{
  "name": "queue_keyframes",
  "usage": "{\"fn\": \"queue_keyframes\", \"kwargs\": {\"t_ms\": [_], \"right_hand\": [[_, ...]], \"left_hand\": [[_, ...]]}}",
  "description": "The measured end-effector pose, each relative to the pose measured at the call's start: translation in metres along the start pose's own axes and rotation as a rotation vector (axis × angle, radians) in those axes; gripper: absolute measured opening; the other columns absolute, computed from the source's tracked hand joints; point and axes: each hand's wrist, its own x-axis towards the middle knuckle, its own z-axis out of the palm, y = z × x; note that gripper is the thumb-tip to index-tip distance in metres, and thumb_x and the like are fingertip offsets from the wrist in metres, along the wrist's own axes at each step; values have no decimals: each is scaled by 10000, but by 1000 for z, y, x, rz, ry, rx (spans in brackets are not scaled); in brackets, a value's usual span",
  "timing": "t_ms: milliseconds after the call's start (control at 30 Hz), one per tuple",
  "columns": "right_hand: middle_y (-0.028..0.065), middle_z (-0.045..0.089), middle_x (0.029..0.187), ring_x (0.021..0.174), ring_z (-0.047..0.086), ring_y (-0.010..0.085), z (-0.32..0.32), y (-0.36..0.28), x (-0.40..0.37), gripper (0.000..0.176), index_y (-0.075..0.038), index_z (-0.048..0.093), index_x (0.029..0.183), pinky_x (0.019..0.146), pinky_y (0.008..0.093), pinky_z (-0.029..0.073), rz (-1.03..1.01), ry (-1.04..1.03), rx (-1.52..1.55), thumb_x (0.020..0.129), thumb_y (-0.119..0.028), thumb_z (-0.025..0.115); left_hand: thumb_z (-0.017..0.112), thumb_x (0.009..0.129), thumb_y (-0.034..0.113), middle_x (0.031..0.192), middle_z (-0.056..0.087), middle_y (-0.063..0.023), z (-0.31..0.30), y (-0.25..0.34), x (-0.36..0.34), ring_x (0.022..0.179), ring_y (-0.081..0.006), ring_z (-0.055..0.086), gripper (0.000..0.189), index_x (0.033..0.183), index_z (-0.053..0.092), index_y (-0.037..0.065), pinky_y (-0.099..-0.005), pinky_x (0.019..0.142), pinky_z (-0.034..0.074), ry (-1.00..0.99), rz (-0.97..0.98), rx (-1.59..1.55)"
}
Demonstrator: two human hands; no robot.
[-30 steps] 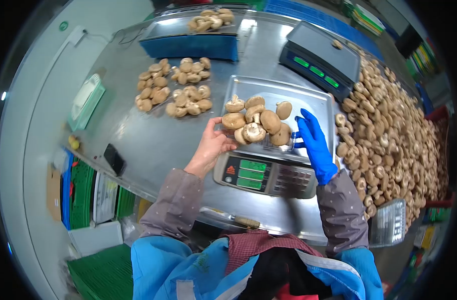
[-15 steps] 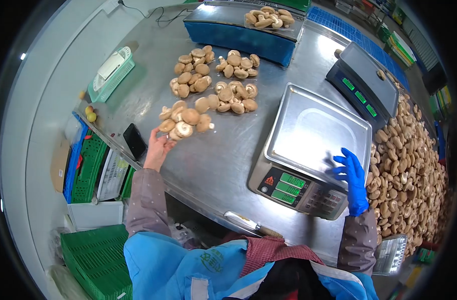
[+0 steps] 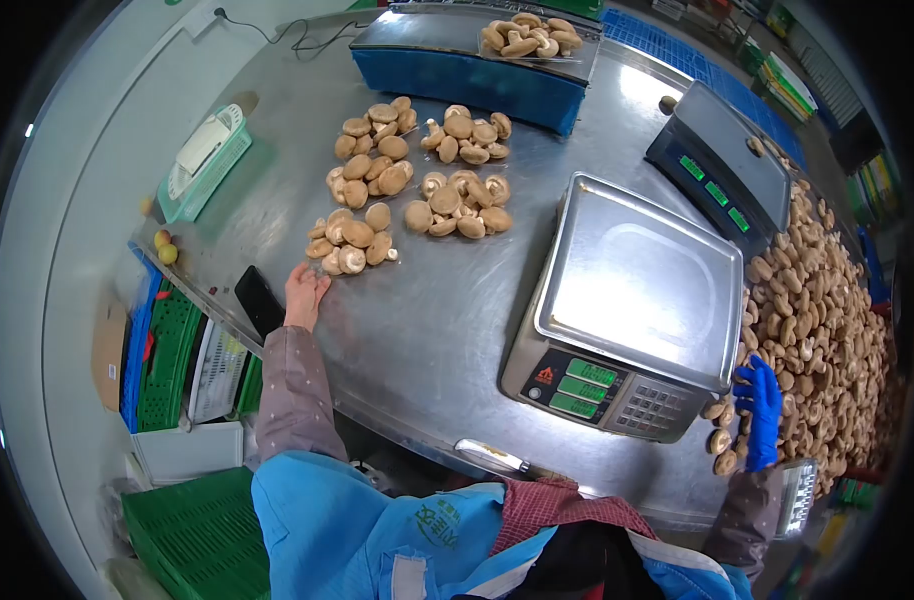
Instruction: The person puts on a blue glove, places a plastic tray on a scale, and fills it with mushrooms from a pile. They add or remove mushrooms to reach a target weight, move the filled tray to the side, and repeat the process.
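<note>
My left hand [image 3: 305, 294], bare, rests on the steel table at the near edge of a tray of mushrooms [image 3: 353, 243]; its fingers are apart and nothing is in them. More trays of mushrooms [image 3: 459, 204] lie just beyond. My right hand [image 3: 759, 405], in a blue glove, is at the near left side of a large mushroom heap [image 3: 822, 330], right of the scale. Its fingers are spread among loose mushrooms [image 3: 719, 440], with none seen gripped. The scale's metal pan [image 3: 642, 280] is bare and its green display is lit.
A second scale [image 3: 722, 165] stands behind on the right. At the back a blue-sided machine [image 3: 467, 85] bears a mushroom tray. A phone [image 3: 259, 300], a green basket [image 3: 205, 165] and a knife [image 3: 492, 455] lie on the table. Crates [image 3: 177, 345] stand at the left.
The mushroom tray near my left hand now sits down on the table, farther left, and that hand has drawn back slightly. My right hand has moved from over the scale to the mushroom heap.
</note>
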Motion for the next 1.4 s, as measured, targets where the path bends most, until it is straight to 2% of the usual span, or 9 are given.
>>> {"fn": "queue_keyframes", "kwargs": {"t_ms": [233,300,367,400,500,533,633,767,1400], "right_hand": [[115,478,1235,1109,471,183,-267,143,-68,453,-31,401,1278,920,292,371,-100,532,-840,873,-180,539],[96,555,1076,953,536,180,-350,214,-99,379,-20,481,1194,838,299,421,-217,678,-1231,863,-190,554],[42,558,818,729,510,138,-383,237,-146,190,-28,583,963,694,284,437,404,538,-992,851,-179,558],[10,498,735,667,454,118,-392,254,-160,123,-48,560,840,631,280,412,196,579,-865,848,-171,554],[-51,446,683,631,391,65,-403,291,-170,149,-78,524,696,560,240,356,149,574,-184,843,-100,532],[-51,469,689,639,401,72,-345,234,-170,137,-45,532,705,575,251,369,69,615,-732,831,-89,558],[137,485,665,621,497,265,-321,226,-172,151,-37,521,737,601,354,410,-153,617,-836,771,-140,626],[135,508,699,677,515,328,-271,164,-171,161,-64,497,711,599,406,405,-197,650,-1181,767,-171,603],[155,546,733,714,546,340,-263,160,-163,126,-61,549,764,612,425,429,15,657,-1108,784,-186,555]], "left_hand": [[428,856,12,948,501,-99,1,7,-24,733,-154,571,402,1249,342,19,-259,639,529,143,3,74],[419,829,-14,867,485,-48,-2,7,-20,638,-133,537,409,1229,359,48,-234,539,486,229,94,141],[447,842,9,840,489,-39,9,19,-28,612,-112,515,370,1205,398,57,-215,513,451,197,163,99],[470,846,28,846,488,-36,17,28,-34,629,-110,515,352,1193,415,59,-214,527,451,164,207,98],[521,857,85,878,491,-23,52,53,-52,704,-96,514,318,1168,453,66,-201,583,449,18,295,103],[515,863,84,929,500,-31,63,60,-56,742,-96,516,319,1175,452,66,-199,605,451,-45,315,100],[486,881,72,1110,503,-62,108,76,-83,818,-95,521,317,1196,450,61,-192,655,457,-216,361,52],[470,888,63,1194,475,-72,165,86,-121,851,-95,524,317,1204,446,53,-190,679,460,-432,346,57],[510,868,62,958,523,-41,301,33,-334,780,-95,510,232,1099,497,38,-203,661,437,-1073,186,216]]}}
